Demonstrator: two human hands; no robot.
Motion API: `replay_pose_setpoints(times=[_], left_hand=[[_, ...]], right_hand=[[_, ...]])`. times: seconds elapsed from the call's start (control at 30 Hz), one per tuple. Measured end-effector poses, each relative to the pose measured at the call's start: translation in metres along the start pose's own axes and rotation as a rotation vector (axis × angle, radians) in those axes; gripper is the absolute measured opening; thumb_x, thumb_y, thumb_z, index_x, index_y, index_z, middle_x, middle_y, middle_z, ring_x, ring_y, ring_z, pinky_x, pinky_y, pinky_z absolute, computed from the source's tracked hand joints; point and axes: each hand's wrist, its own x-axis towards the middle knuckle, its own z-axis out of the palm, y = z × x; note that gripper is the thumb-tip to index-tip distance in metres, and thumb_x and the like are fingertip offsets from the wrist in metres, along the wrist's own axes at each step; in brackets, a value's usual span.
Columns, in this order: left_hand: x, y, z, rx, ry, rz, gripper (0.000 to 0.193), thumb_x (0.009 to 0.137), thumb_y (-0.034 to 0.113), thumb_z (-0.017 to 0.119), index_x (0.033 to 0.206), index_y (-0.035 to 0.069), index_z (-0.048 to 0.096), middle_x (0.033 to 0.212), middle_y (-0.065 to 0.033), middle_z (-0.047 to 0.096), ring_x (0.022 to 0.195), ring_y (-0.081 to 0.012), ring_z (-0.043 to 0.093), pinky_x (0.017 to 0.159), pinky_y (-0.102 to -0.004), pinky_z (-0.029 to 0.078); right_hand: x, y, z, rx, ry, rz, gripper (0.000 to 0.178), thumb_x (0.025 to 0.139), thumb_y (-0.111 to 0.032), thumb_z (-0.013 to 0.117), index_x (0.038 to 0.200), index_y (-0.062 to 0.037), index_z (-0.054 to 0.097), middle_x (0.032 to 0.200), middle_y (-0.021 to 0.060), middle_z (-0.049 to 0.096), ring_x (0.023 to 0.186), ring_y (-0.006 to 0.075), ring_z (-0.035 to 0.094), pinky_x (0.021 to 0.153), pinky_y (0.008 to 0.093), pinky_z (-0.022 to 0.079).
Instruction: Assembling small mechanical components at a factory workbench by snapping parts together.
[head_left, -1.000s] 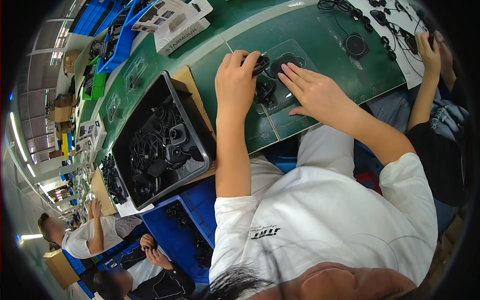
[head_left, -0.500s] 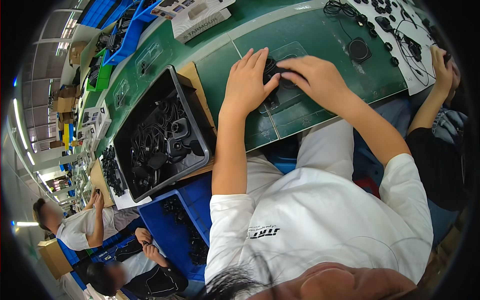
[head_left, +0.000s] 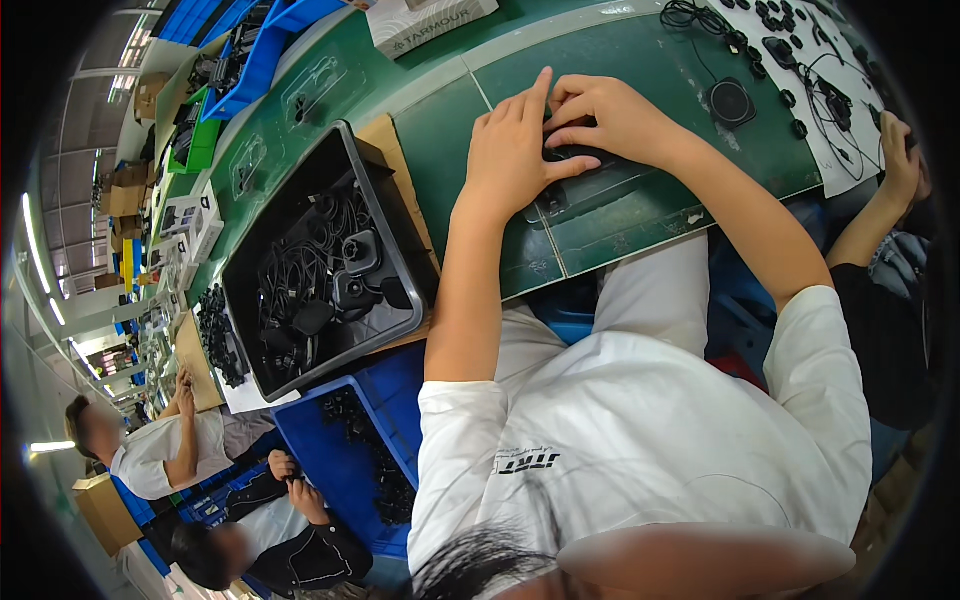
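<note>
While the left hand [head_left: 505, 150] is leaning over the green counter [head_left: 650, 95] with its fingers stretched out and its thumb spread well away from them, the right hand [head_left: 605, 115] is arching in from the other side, its fingers bent. Between the two, a dark part [head_left: 576, 153] is showing only as a small strip; the left thumb is lying along its near side and the right fingers are curling over it. Whether the right hand is pinching it cannot be told, since the fingers are hiding most of it. The dark part is sitting over a clear plastic tray [head_left: 602, 190], whose near edge is lying flat on the counter.

To the left, a black bin [head_left: 418, 300] is standing tilted in view, holding tangled black cables [head_left: 300, 255] and black mounts [head_left: 358, 290]. A brown board [head_left: 385, 140] is showing beside it. Below, a blue crate [head_left: 372, 395] is carrying small black pieces [head_left: 392, 480]. To the right, a round black pad [head_left: 730, 103] is resting near a white sheet [head_left: 822, 140], and a co-worker's hand [head_left: 900, 155] is hovering just beyond that sheet.
</note>
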Motion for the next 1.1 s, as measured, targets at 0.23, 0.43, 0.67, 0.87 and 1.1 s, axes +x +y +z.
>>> replay_pose_setpoints(times=[0.23,0.43,0.67,0.87,1.1], left_hand=[[-0.023,-0.028,0.013,-0.531,0.251,-0.082,0.062,0.091,0.028,0.068,0.144,0.002,0.046,0.133,-0.0141,0.059,0.12,-0.0289,0.056,0.104,-0.0362,0.042],[-0.038,-0.026,0.009,-0.41,0.298,-0.105,0.041,0.096,0.015,0.059,0.135,0.001,0.056,0.133,-0.0108,0.059,0.114,-0.0269,0.058,0.098,-0.0337,0.044],[-0.021,-0.016,-0.007,-0.473,0.246,-0.201,0.028,0.095,0.011,0.06,0.121,0.002,0.068,0.127,-0.0068,0.063,0.1,-0.0237,0.062,0.087,-0.0298,0.048],[-0.007,-0.015,-0.018,-0.589,0.141,-0.304,0.02,0.092,0.01,0.064,0.107,0.002,0.074,0.11,-0.0065,0.07,0.089,-0.0206,0.063,0.079,-0.0275,0.049],[-0.001,0.0,-0.001,-0.664,0.199,-0.133,0.022,0.092,0.01,0.064,0.11,0.0,0.072,0.106,-0.0077,0.073,0.094,-0.0173,0.064,0.084,-0.0253,0.049]], right_hand=[[0.003,-0.003,0.002,-0.037,0.044,0.035,0.01,0.083,-0.01,0.074,0.09,-0.003,0.076,0.088,0.0014,0.059,0.068,0.0152,0.052,0.065,0.0257,0.044],[0.003,-0.002,0.004,0.071,0.12,0.08,0.01,0.084,-0.012,0.074,0.089,-0.0041,0.075,0.089,0.0018,0.06,0.067,0.0147,0.054,0.065,0.0259,0.044],[-0.002,-0.005,-0.003,0.041,0.137,0.099,0.01,0.084,-0.014,0.074,0.087,-0.0045,0.073,0.088,0.0015,0.061,0.067,0.015,0.056,0.066,0.0258,0.045],[-0.014,-0.008,-0.018,-0.049,0.167,0.082,0.014,0.082,-0.021,0.073,0.081,-0.0074,0.074,0.083,0.0048,0.063,0.069,0.0227,0.059,0.065,0.0326,0.046],[-0.025,-0.009,-0.04,-0.206,0.219,0.009,0.013,0.078,-0.024,0.076,0.079,-0.0107,0.074,0.086,0.0017,0.066,0.077,0.022,0.062,0.071,0.0329,0.049]])
